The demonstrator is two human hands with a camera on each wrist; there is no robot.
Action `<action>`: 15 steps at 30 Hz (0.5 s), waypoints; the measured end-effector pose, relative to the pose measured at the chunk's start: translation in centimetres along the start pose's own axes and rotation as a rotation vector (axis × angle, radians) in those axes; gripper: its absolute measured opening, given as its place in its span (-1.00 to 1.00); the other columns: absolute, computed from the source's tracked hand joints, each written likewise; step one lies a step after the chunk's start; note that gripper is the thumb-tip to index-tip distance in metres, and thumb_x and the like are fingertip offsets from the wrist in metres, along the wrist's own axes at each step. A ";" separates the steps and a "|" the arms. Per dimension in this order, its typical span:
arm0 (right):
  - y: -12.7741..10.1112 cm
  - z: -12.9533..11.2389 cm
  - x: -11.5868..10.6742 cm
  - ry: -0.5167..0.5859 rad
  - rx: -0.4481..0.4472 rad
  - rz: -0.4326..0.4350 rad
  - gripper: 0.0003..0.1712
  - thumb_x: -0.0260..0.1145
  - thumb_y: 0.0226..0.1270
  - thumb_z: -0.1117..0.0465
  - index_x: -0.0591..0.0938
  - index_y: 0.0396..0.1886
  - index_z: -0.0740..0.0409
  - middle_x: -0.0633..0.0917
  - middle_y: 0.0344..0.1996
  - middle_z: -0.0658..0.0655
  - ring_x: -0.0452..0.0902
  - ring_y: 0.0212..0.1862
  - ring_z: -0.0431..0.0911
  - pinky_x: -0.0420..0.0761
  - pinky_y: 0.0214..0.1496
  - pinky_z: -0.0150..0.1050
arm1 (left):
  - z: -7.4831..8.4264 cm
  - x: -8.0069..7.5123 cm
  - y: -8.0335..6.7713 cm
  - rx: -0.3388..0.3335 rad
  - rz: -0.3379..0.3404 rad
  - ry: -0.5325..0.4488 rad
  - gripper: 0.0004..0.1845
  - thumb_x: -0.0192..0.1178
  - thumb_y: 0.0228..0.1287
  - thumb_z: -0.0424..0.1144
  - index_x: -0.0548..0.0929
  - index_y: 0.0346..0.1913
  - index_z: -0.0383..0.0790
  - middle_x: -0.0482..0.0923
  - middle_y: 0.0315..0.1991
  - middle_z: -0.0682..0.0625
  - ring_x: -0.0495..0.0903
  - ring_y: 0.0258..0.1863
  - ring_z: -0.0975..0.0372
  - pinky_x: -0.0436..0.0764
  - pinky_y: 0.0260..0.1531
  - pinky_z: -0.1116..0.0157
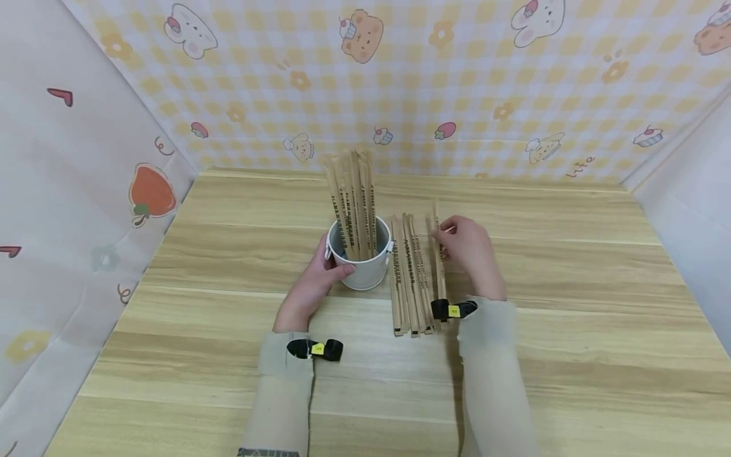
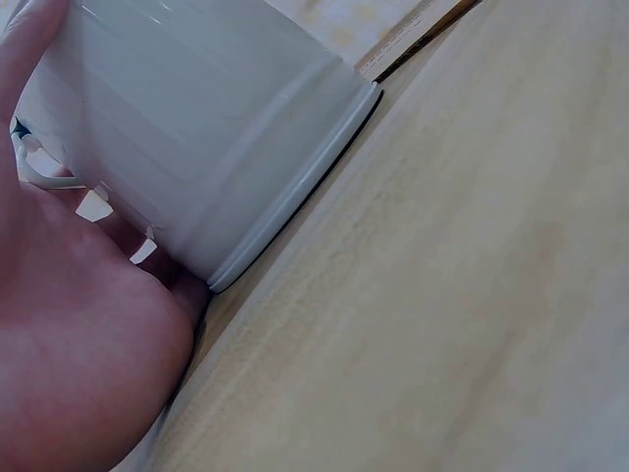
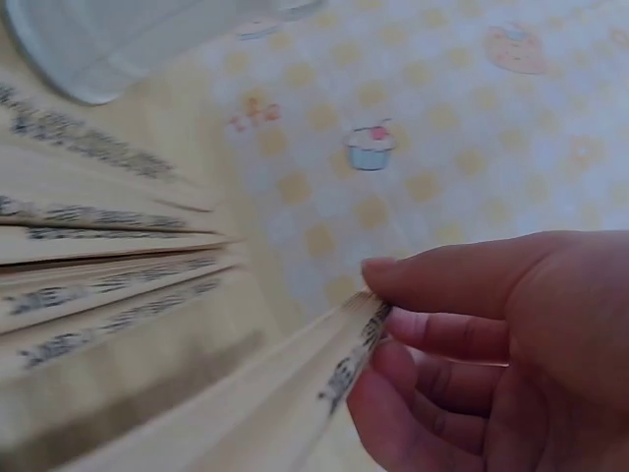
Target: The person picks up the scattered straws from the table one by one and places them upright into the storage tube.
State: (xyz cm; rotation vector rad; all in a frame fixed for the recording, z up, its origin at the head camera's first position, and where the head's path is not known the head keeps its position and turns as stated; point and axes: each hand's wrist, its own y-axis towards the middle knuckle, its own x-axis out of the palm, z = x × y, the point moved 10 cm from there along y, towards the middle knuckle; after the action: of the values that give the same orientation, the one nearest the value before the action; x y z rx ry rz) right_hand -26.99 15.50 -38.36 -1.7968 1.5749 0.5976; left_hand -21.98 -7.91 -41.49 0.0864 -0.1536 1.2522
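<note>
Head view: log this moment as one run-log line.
left hand: grips white bucket | right hand: pinches one wrapped chopstick pair, far end raised | bucket: wrapped pairs upright | table: row of pairs

bucket (image 1: 365,270): white, plain, with a pale grey sheen
wrapped chopsticks in the bucket (image 1: 353,203): tan kraft paper, dark print running lengthwise
wrapped chopsticks on the table (image 1: 410,279): same tan paper, same dark lettering
table (image 1: 571,317): light wood grain, yellowish planks
back wall (image 1: 457,82): cream and yellow gingham with bears, bunnies, cupcakes, orange flowers, pink strawberries
left wall (image 1: 85,190): pale pink-white, an orange strawberry, red hearts
sleeves (image 1: 285,393): muted beige-green
wrist straps (image 1: 320,349): black, with a yellow tag
</note>
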 end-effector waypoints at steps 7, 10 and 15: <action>-0.6 -1.3 -2.5 0.094 -0.023 0.114 -0.63 0.14 0.24 0.01 0.51 -0.10 0.17 0.61 -0.43 0.13 0.57 -0.50 0.01 0.55 -0.48 -0.24 | -1.2 -0.6 0.5 -0.001 -0.002 -0.008 -0.08 0.24 0.01 -0.33 -0.07 0.36 0.13 -0.02 0.34 -0.02 0.01 0.30 0.17 0.01 0.25 0.17; -1.1 -2.2 -3.6 0.125 -0.055 0.180 -0.62 0.15 0.23 0.01 0.51 -0.07 0.16 0.62 -0.41 0.09 0.56 -0.51 -0.05 0.55 -0.50 -0.25 | -1.6 -0.8 0.6 0.003 -0.005 -0.012 -0.09 0.24 0.02 -0.33 -0.06 0.36 0.17 -0.01 0.33 0.01 0.01 0.30 0.18 0.02 0.25 0.18; -2.6 -4.0 -5.8 0.183 -0.128 0.320 -0.59 0.15 0.22 -0.04 0.52 -0.05 0.12 0.63 -0.39 0.03 0.54 -0.51 -0.14 0.53 -0.48 -0.29 | -1.7 -0.8 0.6 0.009 -0.002 -0.016 -0.09 0.25 0.01 -0.32 -0.05 0.35 0.20 -0.01 0.33 0.03 0.02 0.30 0.20 0.02 0.25 0.20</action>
State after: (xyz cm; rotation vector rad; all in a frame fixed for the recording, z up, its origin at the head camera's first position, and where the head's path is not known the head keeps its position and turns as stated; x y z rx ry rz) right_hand -25.81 16.64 -31.01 -1.7441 2.0117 0.7117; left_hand -22.68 -8.19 -43.27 0.1044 -0.1619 1.2505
